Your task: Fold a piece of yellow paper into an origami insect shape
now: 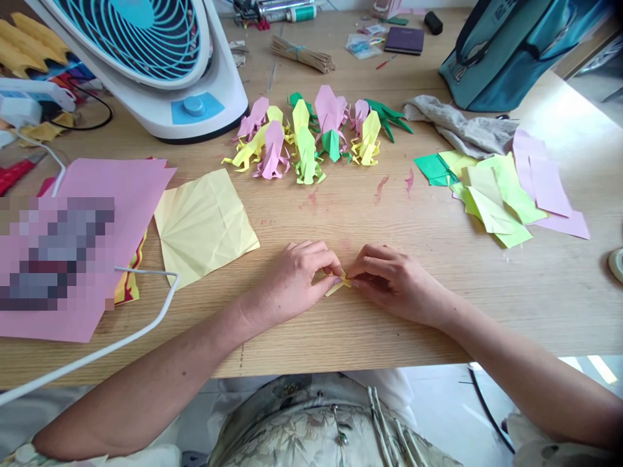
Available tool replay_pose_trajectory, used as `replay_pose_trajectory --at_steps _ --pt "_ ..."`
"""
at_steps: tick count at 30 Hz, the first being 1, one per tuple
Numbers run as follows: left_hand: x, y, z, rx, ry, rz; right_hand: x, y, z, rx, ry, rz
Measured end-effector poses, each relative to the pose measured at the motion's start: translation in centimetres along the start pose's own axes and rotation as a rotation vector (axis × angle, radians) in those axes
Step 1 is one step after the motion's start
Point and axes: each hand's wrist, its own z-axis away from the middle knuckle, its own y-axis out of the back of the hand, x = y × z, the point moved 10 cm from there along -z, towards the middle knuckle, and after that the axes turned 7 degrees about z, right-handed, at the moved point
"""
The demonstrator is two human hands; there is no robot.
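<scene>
Between my two hands, just above the front part of the wooden desk, is a small piece of folded yellow paper (pixel 344 280). My left hand (pixel 306 275) pinches its left side between thumb and forefinger. From the right, my right hand (pixel 389 279) pinches the other side with its fingertips. Much of the paper is hidden by the fingers. Behind the hands stand several origami figures (pixel 306 152) in pink, yellow and green. A creased pale yellow sheet (pixel 207 227) lies to the left of my left hand.
A fan (pixel 195 107) stands at the back left. Pink sheets (pixel 121 188) lie at the left, crossed by a white cable (pixel 146 327). To the right are loose paper pieces (pixel 506 194), a grey cloth (pixel 467 126) and a teal bag (pixel 506 58). A bundle of sticks (pixel 302 53) lies behind.
</scene>
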Motion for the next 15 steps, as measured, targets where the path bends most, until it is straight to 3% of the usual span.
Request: replay_pose_trajectory --at_steps 15 --pt "1.0 -1.1 0.2 -0.116 -0.122 -0.156 -0.9 -0.4 0.1 -0.002 0.036 0.101"
